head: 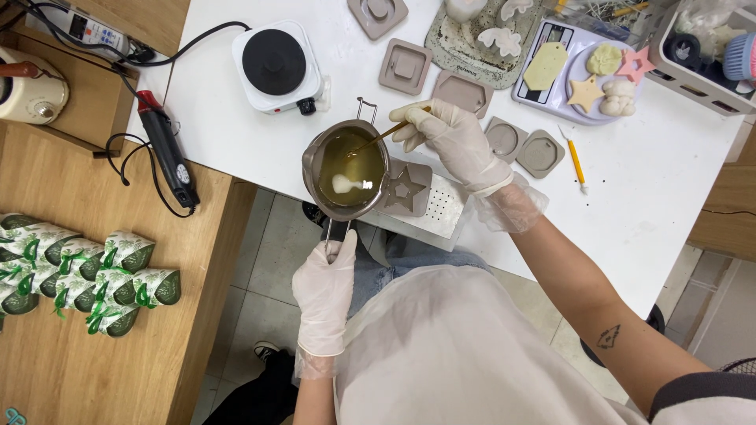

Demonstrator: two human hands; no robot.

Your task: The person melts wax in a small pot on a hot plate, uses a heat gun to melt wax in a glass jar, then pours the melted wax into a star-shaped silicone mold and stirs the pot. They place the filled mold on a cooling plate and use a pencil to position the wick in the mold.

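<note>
The metal pot (pixel 346 168) hung at the near edge of the white table (pixel 646 181), partly over open floor, and held clear yellowish liquid with a pale unmelted lump near its bottom. The left hand (pixel 324 291), in a white glove, was wrapped firmly round the pot's handle from below, which kept the pot level and probably steadied it against the stirring. The right hand (pixel 453 138), also gloved, pinched a thin wooden stick (pixel 382 136) between fingertips and thumb, its far end dipped into the liquid; holding it high on the shaft likely kept the glove away from the hot contents.

Just beside the pot, touching its right rim, lay a grey star mould (pixel 405 189) on a pale perforated tray (pixel 441 206). More grey moulds (pixel 405 67) lay scattered behind the right hand, close enough to crowd the wrist. Further back sat a small electric hotplate (pixel 276 64), and at the far right a tray of finished shaped pieces (pixel 587 75). A yellow pencil-like tool (pixel 576 161) lay well apart on the table. On the wooden bench to the left lay a black heat gun (pixel 167 149) and a cluster of green-and-white wrapped packets (pixel 79 271).
</note>
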